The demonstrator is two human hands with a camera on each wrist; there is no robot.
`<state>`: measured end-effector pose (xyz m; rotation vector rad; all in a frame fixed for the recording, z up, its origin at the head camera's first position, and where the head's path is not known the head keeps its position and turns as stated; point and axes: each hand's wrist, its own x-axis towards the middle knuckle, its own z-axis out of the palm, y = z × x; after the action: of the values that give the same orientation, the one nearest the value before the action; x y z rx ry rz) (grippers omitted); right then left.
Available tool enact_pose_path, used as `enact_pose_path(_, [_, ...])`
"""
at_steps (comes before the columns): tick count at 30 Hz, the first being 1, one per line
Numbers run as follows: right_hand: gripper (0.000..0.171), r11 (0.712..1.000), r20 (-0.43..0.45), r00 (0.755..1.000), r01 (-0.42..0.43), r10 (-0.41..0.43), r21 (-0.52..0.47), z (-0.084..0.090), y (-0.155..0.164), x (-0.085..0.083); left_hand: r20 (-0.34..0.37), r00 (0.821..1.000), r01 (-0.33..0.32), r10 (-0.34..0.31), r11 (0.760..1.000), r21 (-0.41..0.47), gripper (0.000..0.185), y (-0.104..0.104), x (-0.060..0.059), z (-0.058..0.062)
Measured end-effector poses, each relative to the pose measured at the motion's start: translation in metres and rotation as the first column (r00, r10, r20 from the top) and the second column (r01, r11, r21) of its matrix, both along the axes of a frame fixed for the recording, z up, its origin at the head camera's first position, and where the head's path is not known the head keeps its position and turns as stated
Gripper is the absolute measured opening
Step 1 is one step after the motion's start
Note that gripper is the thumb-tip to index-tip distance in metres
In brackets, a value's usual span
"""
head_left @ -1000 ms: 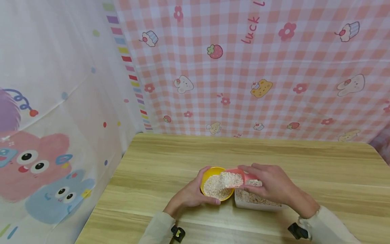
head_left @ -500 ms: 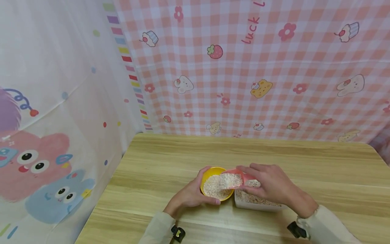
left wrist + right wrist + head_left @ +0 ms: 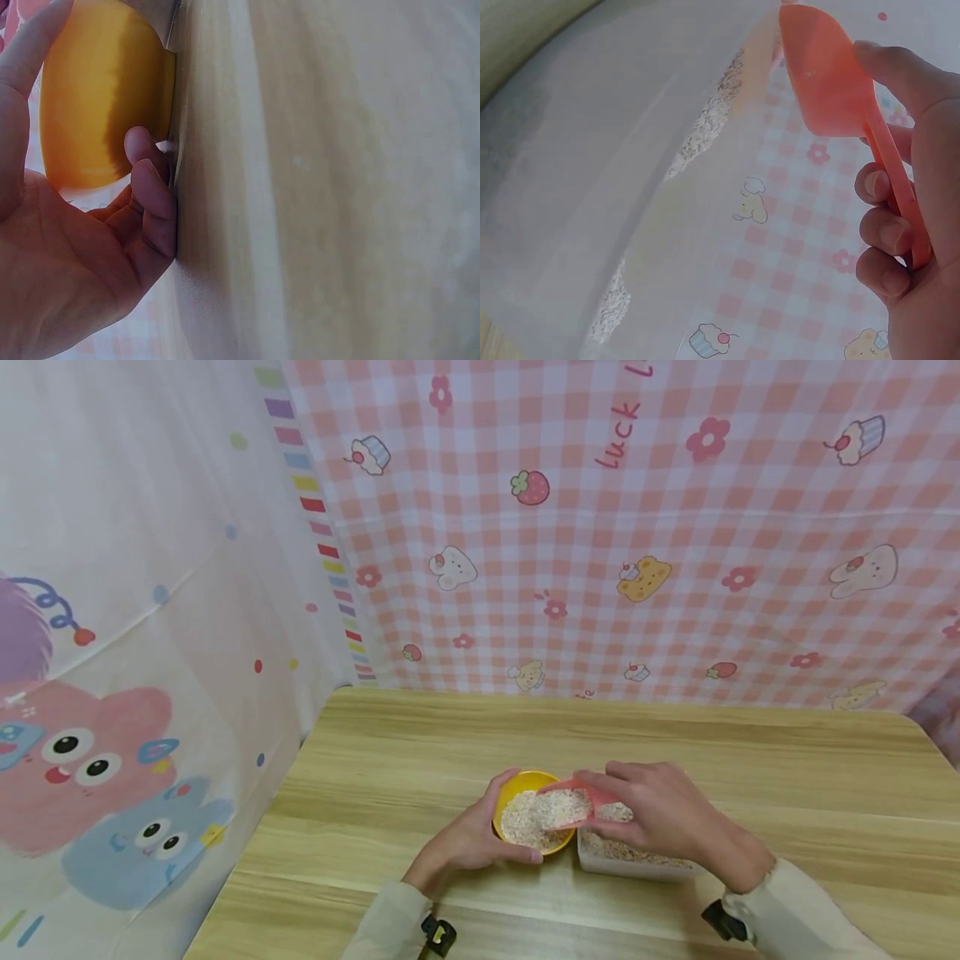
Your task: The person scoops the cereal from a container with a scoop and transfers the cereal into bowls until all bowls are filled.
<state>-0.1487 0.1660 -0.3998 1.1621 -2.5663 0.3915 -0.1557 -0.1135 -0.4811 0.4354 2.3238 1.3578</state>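
A yellow bowl [image 3: 517,785] with oat flakes stands on the wooden table [image 3: 420,752]. My left hand [image 3: 468,839] cups its left side; in the left wrist view the fingers [image 3: 150,195] and thumb curl round the yellow bowl [image 3: 97,97]. My right hand [image 3: 660,814] grips a pink scoop [image 3: 573,789] tilted over the bowl, flakes sliding into it. The right wrist view shows the pink scoop [image 3: 825,71] from below, its handle pinched in my fingers [image 3: 889,232]. A white tray [image 3: 622,864] of flakes lies right of the bowl, partly under my right hand.
The translucent tray wall [image 3: 630,187] fills the right wrist view, with flakes behind it. A pink checked cloth [image 3: 675,527] hangs behind the table and a cartoon-print cloth [image 3: 112,652] at the left. The table's left edge [image 3: 255,827] is close to the bowl.
The right hand has tipped the scoop further toward the bowl and shifted slightly left; the heap on the scoop has flattened as flakes run into the bowl. The left hand has stayed put.
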Motion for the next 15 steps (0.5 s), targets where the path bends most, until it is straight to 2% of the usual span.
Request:
enact_pose_path(9, [0.052,0.999,-0.013,0.999,-0.034,0.034,0.014,0.0009,-0.0061,-0.0017,0.0,1.0,0.0,0.0,1.0,0.006,0.115,-0.0001,0.0002,-0.0005])
enact_pose_path(15, [0.05,0.998,-0.069,0.995,-0.065,0.067,0.023,0.0007,-0.0108,-0.0038,0.006,1.0,-0.004,0.004,1.0,0.02,0.115,0.0002,0.0001,-0.0007])
